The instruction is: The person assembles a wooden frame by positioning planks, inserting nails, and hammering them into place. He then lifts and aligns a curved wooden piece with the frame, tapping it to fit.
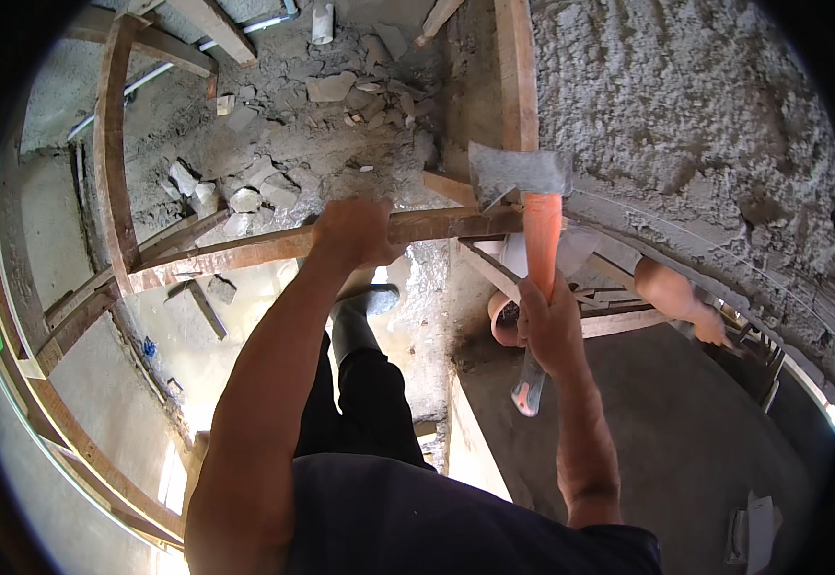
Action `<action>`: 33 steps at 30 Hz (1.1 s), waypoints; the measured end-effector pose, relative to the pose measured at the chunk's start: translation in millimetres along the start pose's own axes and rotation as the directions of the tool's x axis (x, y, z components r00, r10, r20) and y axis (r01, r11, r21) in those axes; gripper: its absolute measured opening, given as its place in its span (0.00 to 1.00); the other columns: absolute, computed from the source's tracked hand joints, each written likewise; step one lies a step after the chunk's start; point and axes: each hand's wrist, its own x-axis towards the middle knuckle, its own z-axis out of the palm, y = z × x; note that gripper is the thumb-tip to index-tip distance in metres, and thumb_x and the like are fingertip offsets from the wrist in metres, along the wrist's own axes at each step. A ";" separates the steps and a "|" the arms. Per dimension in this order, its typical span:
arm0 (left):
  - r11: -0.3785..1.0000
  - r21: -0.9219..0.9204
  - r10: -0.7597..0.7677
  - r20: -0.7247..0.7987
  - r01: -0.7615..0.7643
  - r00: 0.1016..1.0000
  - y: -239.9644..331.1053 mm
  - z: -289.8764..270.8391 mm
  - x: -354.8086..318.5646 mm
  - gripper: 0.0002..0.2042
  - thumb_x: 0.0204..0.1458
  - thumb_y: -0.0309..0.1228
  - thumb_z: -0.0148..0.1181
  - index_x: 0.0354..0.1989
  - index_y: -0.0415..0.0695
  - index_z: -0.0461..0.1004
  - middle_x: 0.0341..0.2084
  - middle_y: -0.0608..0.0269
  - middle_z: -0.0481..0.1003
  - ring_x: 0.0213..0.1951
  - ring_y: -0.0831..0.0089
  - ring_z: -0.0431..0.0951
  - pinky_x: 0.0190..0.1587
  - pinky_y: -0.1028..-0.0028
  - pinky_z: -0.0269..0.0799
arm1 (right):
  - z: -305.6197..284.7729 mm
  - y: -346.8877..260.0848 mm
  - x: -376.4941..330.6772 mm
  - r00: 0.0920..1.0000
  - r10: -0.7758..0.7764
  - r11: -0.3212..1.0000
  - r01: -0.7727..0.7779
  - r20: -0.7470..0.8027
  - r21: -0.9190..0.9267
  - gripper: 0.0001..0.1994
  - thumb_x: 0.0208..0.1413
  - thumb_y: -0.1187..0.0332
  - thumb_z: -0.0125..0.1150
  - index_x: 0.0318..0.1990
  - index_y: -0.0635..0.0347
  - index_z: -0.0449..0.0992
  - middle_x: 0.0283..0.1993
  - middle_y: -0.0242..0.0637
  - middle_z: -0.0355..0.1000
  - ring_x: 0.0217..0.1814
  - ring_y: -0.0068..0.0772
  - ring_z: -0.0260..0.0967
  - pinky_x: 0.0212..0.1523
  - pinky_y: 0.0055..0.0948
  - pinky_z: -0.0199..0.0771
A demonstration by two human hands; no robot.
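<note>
A person's left hand is closed over a long wooden beam; its fingertips are hidden from me. The right hand is wrapped around the handle of an axe, which stands to the right of the left hand. The handle is orange near the top, and the broad gray axe head sits at the beam's right end; I cannot tell whether they touch. 1 gray boot shows below the left hand, under black trousers. To the right, another person's forearm reaches past. Beyond the beam, broken rubble litters the ground near 1 short white pipe. A rough gray wall fills the upper right.
</note>
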 end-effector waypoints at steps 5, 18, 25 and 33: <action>0.998 0.055 0.018 -0.019 -0.017 1.000 -0.9 0.5 0.7 0.33 0.49 0.60 0.70 0.58 0.51 0.80 0.49 0.50 0.81 0.51 0.50 0.85 0.57 0.51 0.80 | -15.6 14.1 18.3 0.875 -0.443 0.848 0.338 -0.194 -0.407 0.17 0.71 0.57 0.62 0.46 0.65 0.72 0.30 0.59 0.79 0.36 0.70 0.80 0.34 0.55 0.76; 0.999 0.046 -0.013 0.024 0.012 1.000 4.0 -7.7 -4.4 0.35 0.50 0.62 0.70 0.59 0.50 0.80 0.49 0.47 0.81 0.53 0.48 0.84 0.58 0.52 0.80 | -14.6 36.4 48.1 0.898 -0.429 0.762 0.301 -0.098 -0.573 0.18 0.70 0.55 0.63 0.45 0.63 0.73 0.32 0.62 0.79 0.38 0.73 0.78 0.37 0.62 0.75; 0.999 0.053 0.010 -0.018 -0.009 1.000 2.9 -3.3 -4.3 0.34 0.50 0.60 0.69 0.58 0.47 0.79 0.50 0.47 0.82 0.53 0.49 0.84 0.58 0.52 0.80 | 45.0 86.4 -18.8 0.888 -0.445 0.848 0.376 -0.117 -0.372 0.18 0.65 0.54 0.70 0.42 0.62 0.76 0.28 0.54 0.77 0.30 0.62 0.79 0.30 0.50 0.75; 0.997 0.026 0.076 -0.146 -0.073 0.986 2.0 13.1 -3.6 0.39 0.42 0.66 0.71 0.55 0.48 0.81 0.45 0.44 0.84 0.50 0.47 0.85 0.53 0.50 0.81 | 133.4 245.5 -92.0 0.996 -0.090 0.963 0.089 0.007 -0.254 0.25 0.67 0.44 0.63 0.43 0.64 0.76 0.28 0.56 0.78 0.35 0.66 0.81 0.36 0.56 0.78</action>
